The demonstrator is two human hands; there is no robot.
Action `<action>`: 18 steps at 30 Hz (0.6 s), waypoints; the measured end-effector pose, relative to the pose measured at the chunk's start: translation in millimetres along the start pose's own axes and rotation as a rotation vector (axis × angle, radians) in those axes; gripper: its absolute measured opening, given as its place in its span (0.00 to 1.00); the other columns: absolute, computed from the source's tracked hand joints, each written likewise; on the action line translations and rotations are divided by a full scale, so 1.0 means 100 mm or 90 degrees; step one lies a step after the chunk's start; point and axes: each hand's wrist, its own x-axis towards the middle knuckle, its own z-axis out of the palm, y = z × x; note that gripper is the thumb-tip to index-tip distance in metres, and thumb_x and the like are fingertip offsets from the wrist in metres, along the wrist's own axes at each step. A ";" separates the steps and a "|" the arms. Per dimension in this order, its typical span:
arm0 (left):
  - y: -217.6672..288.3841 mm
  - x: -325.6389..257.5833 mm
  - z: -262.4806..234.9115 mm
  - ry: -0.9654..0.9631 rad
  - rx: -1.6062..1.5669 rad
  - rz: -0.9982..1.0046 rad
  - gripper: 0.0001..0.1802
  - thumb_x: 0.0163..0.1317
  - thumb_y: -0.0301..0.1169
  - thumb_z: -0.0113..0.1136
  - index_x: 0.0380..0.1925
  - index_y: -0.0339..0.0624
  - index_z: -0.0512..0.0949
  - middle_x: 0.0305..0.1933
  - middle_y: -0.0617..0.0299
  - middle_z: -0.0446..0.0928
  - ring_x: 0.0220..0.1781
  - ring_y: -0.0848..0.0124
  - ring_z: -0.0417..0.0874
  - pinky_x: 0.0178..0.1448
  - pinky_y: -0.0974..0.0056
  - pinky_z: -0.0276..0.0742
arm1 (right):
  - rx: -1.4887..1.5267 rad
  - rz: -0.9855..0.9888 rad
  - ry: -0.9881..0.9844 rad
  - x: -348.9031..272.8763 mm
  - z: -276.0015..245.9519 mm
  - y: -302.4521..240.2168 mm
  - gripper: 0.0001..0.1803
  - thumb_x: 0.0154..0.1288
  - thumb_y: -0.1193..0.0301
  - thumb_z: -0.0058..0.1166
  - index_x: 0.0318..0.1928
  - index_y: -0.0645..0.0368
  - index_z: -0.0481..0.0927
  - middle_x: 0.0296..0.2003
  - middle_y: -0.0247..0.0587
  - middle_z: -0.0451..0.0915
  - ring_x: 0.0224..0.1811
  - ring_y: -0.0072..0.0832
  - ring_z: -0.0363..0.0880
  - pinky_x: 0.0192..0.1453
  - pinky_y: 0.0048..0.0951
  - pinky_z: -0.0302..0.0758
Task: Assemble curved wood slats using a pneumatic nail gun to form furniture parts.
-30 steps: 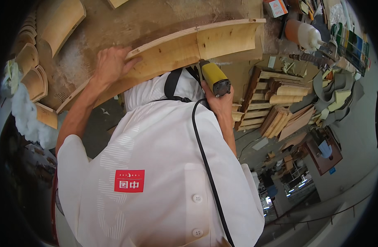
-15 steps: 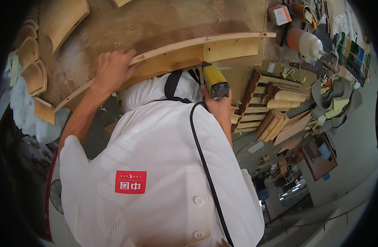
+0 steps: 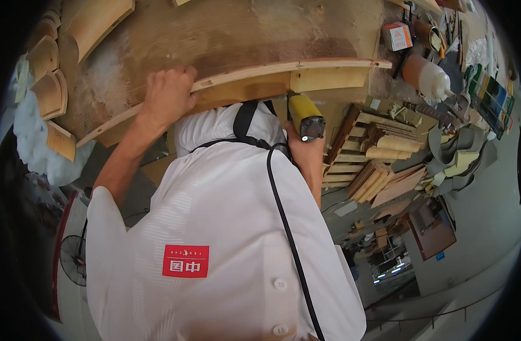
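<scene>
Curved wooden piece: left hand fingers clamp its edge; right hand wraps the yellow power tool. Mid-pass, judging; next wants steady bracing.

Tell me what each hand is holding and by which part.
The left hand grips the curved wooden strip over its upper edge, near the left end. The right hand holds the yellow power tool by its rear body.
</scene>
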 end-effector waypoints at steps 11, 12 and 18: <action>0.00 0.00 0.04 0.021 -0.029 -0.010 0.14 0.39 0.30 0.68 0.27 0.38 0.76 0.27 0.50 0.77 0.32 0.49 0.81 0.34 0.50 0.76 | -0.005 -0.020 0.039 -0.02 0.04 0.06 0.18 0.52 0.70 0.64 0.42 0.67 0.78 0.36 0.51 0.82 0.38 0.41 0.82 0.43 0.35 0.75; 0.00 -0.02 0.03 0.021 -0.029 -0.015 0.14 0.39 0.30 0.68 0.27 0.38 0.76 0.27 0.50 0.77 0.32 0.49 0.81 0.34 0.50 0.76 | -0.005 -0.022 0.034 -0.01 0.05 0.05 0.18 0.52 0.70 0.64 0.42 0.67 0.78 0.36 0.51 0.82 0.38 0.41 0.82 0.43 0.35 0.75; -0.02 0.02 0.03 0.027 -0.042 -0.011 0.14 0.41 0.32 0.69 0.25 0.36 0.77 0.28 0.49 0.79 0.32 0.50 0.83 0.34 0.51 0.77 | -0.012 -0.016 0.022 -0.02 0.05 0.07 0.19 0.52 0.69 0.65 0.43 0.67 0.78 0.36 0.49 0.82 0.37 0.39 0.82 0.43 0.34 0.75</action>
